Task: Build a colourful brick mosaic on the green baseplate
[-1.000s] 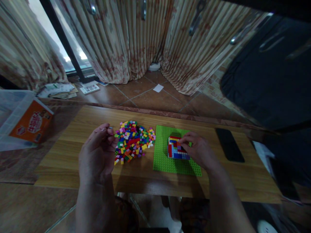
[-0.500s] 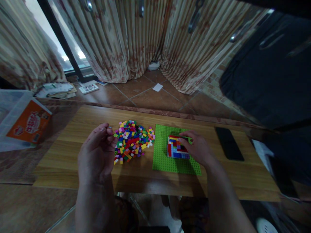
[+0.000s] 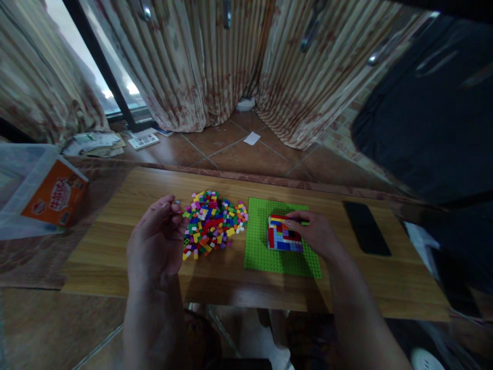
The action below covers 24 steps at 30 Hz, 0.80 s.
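Brick block (image 3: 284,239), a small square build with red, blue, white and yellow layers and a few purple and black pieces, stands pressed onto a bright green baseplate (image 3: 262,259), right of the plate's middle and toward its far edge. The baseplate lies flat on a wooden desk (image 3: 115,231). The person's right hand (image 3: 318,234) reaches in from the baseplate's right side, palm down, with its fingertips (image 3: 293,224) laid on the block's far top edge. I cannot tell whether a piece is pinched beneath them. It looks as if a piece is being seated on the top layer. Any further piece would need lining up over the studs and a straight downward press, with the block kept steady. Just left of the baseplate sits a pile of loose bricks (image 3: 211,226) in many colours. Beyond the pile, further left of the baseplate, the left hand (image 3: 156,246) is raised off the desk, thumb and forefinger closed on a small pale brick (image 3: 176,202). Well to the right of the baseplate lies a black phone (image 3: 365,228), face down or dark.
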{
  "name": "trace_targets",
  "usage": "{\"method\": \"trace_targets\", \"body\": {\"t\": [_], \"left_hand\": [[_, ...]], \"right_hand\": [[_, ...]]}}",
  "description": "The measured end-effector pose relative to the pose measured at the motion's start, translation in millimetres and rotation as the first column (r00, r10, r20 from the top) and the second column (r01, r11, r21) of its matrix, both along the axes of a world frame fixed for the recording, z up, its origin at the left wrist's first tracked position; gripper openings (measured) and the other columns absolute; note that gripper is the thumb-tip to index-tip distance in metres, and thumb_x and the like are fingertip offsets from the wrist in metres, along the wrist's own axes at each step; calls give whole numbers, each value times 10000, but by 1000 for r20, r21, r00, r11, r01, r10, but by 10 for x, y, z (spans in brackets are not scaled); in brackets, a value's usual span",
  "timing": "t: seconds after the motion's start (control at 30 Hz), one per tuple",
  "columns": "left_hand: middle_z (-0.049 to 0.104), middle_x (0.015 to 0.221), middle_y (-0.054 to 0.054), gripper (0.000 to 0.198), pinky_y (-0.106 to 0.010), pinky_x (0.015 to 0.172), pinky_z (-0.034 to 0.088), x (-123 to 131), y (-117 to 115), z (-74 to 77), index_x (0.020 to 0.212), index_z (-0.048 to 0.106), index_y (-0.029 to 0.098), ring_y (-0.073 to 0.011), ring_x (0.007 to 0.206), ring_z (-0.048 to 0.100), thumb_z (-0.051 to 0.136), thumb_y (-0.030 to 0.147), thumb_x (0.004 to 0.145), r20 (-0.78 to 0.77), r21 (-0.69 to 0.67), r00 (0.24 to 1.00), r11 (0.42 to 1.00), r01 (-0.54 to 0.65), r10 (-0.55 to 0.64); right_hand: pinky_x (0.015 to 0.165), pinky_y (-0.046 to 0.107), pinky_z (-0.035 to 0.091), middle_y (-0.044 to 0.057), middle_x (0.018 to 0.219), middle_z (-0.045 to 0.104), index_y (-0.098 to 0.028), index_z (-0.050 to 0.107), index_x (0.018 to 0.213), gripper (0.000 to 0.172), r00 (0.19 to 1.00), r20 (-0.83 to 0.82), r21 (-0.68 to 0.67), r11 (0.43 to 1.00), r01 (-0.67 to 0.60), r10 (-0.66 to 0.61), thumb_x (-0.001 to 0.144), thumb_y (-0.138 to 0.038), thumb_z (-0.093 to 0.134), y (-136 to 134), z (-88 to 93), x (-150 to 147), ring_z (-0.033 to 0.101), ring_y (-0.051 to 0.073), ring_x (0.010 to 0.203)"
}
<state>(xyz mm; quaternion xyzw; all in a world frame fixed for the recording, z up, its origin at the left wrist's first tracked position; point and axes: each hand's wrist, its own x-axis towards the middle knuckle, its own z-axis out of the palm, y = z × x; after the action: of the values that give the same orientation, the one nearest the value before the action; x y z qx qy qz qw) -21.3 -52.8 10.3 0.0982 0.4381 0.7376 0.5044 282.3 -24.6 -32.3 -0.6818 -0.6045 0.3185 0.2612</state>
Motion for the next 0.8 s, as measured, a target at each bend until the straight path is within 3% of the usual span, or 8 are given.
{"method": "trace_targets", "body": {"t": [0.3, 0.4, 0.5, 0.57, 0.67, 0.8], "left_hand": [[592, 625, -1, 96, -112, 470, 473, -2, -9, 44, 759, 677, 101, -41, 490, 509, 612, 71, 695, 37, -23, 999, 999, -28, 28], [585, 618, 1, 102, -101, 467, 466, -3, -8, 61, 745, 675, 101, -37, 489, 509, 601, 56, 691, 42, -20, 998, 999, -35, 36], [585, 623, 1, 101, -93, 474, 462, 2, -5, 62, 741, 675, 105, -35, 502, 515, 602, 56, 692, 42, -12, 999, 999, -29, 30], [589, 627, 3, 101, -93, 476, 464, 8, -5, 55, 743, 675, 113, -34, 507, 513, 601, 59, 700, 37, -12, 999, 1000, -22, 22], [594, 634, 5, 102, -106, 475, 473, 13, -11, 41, 757, 675, 120, -34, 496, 500, 596, 69, 717, 31, -15, 999, 1000, -8, 9], [590, 641, 1, 90, -111, 474, 471, 9, -19, 28, 775, 670, 105, -35, 493, 502, 607, 81, 715, 33, -1, 999, 1000, -5, 5]], "right_hand": [[692, 338, 526, 44, 819, 752, -212, 757, 838, 228, 999, -41, 8, 1000, -2, 3, 718, -399, 708, 12, 36, 33, 690, 217, 744], [719, 346, 530, 46, 834, 748, -201, 753, 853, 265, 992, -106, 141, 987, 83, -68, 781, -432, 645, 34, 64, 92, 684, 212, 775], [674, 322, 525, 39, 766, 726, -178, 739, 817, 279, 956, -212, 297, 919, 260, -202, 823, -417, 596, 48, 119, 77, 662, 186, 725], [632, 298, 509, 23, 706, 701, -174, 728, 781, 246, 942, -247, 364, 880, 306, -225, 818, -387, 611, 33, 156, -10, 639, 167, 673], [629, 279, 492, 7, 712, 688, -190, 715, 781, 200, 960, -260, 404, 892, 203, -100, 829, -357, 615, -41, 182, -247, 624, 151, 669], [717, 282, 486, 11, 835, 699, -223, 710, 853, 129, 966, -128, 371, 914, -164, 225, 866, -272, 591, -209, 153, -630, 639, 154, 785]]}}
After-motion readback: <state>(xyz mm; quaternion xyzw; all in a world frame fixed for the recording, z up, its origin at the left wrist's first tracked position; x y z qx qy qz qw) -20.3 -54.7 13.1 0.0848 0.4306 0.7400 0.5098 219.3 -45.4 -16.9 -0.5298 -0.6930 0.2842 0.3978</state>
